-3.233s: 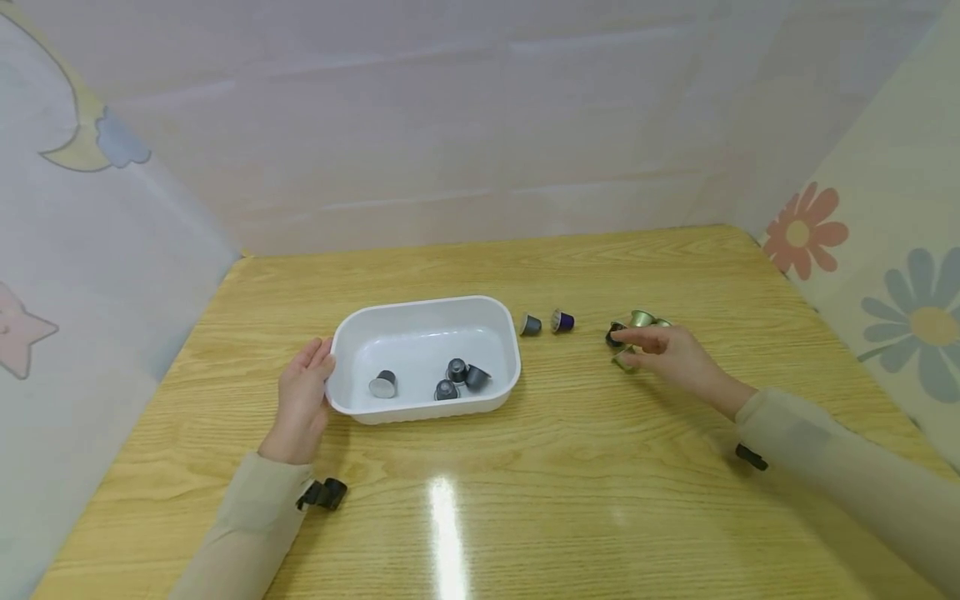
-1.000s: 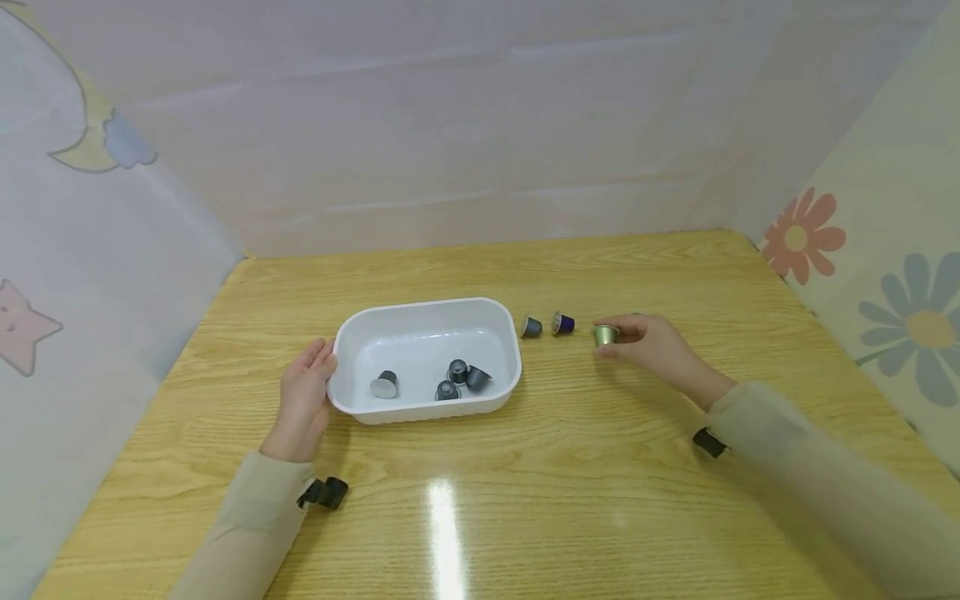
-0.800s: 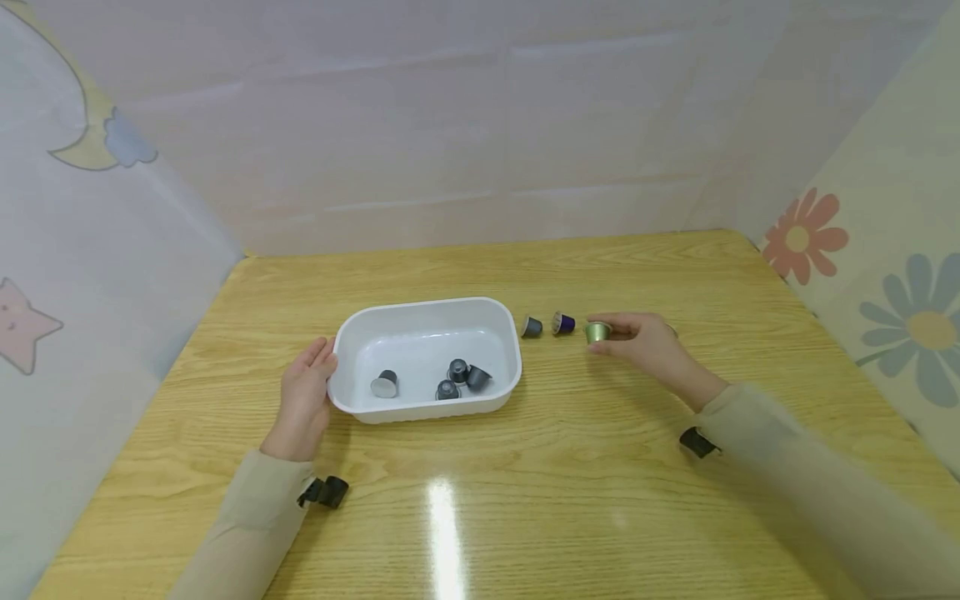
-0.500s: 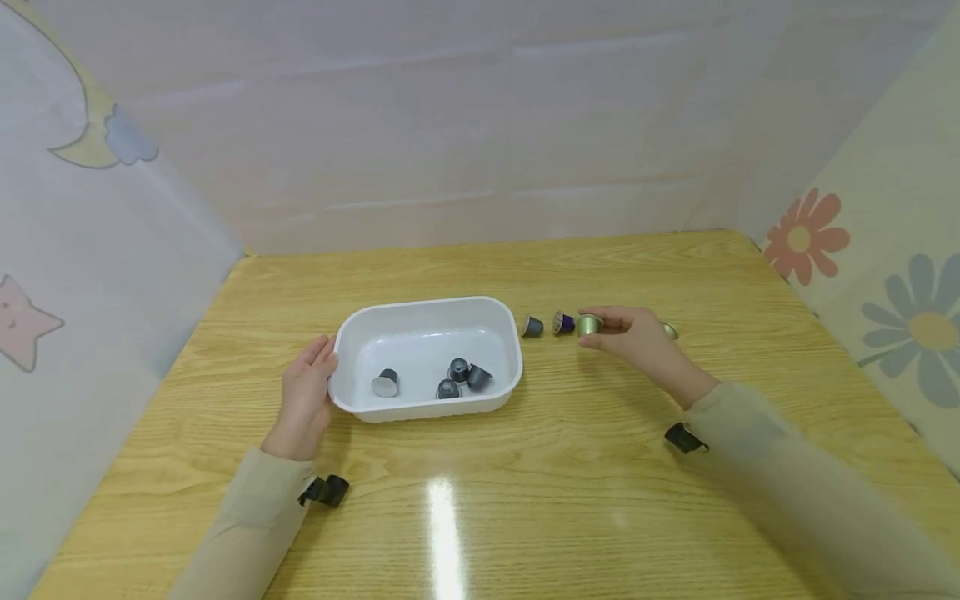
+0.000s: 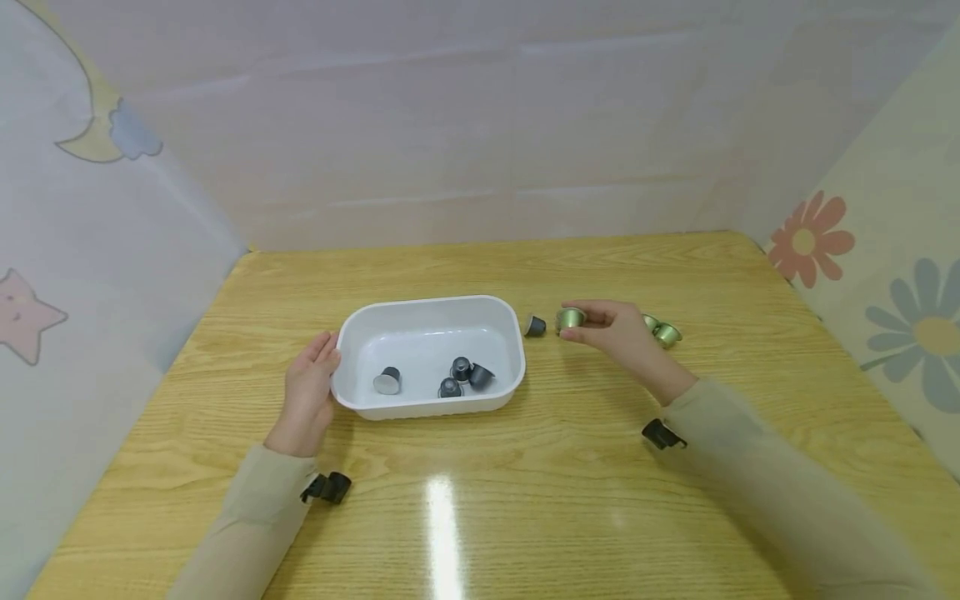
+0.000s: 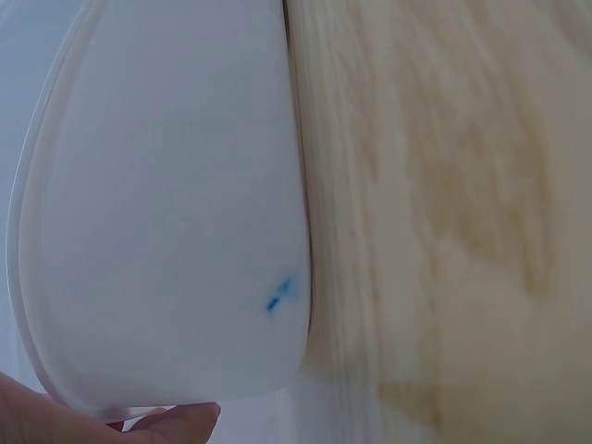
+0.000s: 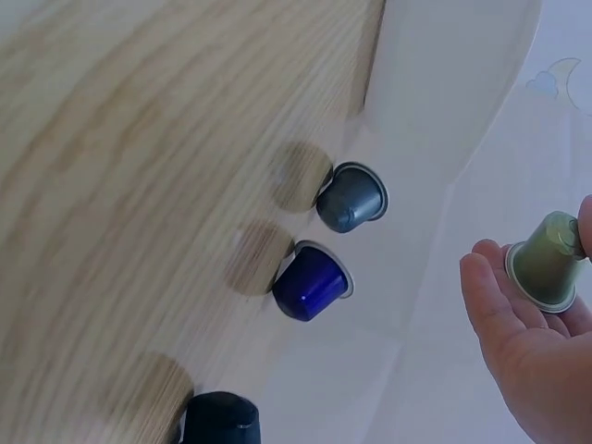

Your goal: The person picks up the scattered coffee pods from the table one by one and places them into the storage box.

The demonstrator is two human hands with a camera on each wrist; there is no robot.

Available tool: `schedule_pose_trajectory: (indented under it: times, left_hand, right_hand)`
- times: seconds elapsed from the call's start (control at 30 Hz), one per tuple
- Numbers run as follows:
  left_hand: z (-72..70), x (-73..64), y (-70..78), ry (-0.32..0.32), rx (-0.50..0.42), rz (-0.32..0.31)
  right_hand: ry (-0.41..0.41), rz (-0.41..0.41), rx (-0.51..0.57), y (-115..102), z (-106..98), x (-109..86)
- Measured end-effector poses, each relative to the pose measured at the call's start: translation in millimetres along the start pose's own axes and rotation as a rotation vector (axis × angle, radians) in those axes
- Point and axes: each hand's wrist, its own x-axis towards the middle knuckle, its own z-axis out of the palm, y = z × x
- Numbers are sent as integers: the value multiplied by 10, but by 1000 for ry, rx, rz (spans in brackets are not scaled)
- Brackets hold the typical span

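My left hand [image 5: 303, 400] grips the left end of a white plastic tray [image 5: 427, 409], with the thumb at its rim; in the left wrist view fingers [image 6: 180, 424] curl at the tray's corner. Inside the tray lie several dark grey coffee capsules [image 5: 480, 377]. My right hand [image 5: 618, 329] pinches a light green coffee capsule [image 5: 570, 319] between thumb and fingers, to the right of the tray. In the right wrist view this capsule is held above the table, and a purple capsule [image 7: 310, 285] stands between a grey one [image 7: 352, 198] and a black one [image 7: 220, 421].
Beside the right wrist, more green capsules [image 5: 667, 335] sit on the wooden table [image 5: 555, 500]. A single grey capsule [image 5: 536, 326] lies just off the tray's right end. Patterned sheets [image 5: 480, 150] rise behind the table and on both sides.
My right hand has taken a green capsule from the group at right and moved left with it, now covering the purple capsule in the head view. My left hand stays on the tray.
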Motion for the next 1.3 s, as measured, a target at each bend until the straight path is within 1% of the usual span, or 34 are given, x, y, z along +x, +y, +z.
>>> schedule_pose_trajectory:
  times: [0.13, 0.27, 0.57, 0.93, 1.17, 1.3]
  left_hand:
    - [3, 4, -5, 2, -7, 1]
    - [2, 9, -7, 2, -17, -3]
    - [2, 22, -12, 2, -22, -3]
    - [-2, 29, -12, 11, -16, -11]
    - [2, 25, -6, 6, -17, -13]
    - [2, 24, -9, 6, -21, -12]
  right_hand:
    - [8, 18, -14, -31, 59, 31]
    - [2, 32, -5, -55, 117, 69]
    - [-6, 19, 61, -119, 245, 175]
    - [-7, -3, 95, -175, 353, 234]
    - [-16, -16, 138, -205, 444, 278]
    - [-20, -19, 138, -214, 497, 314]
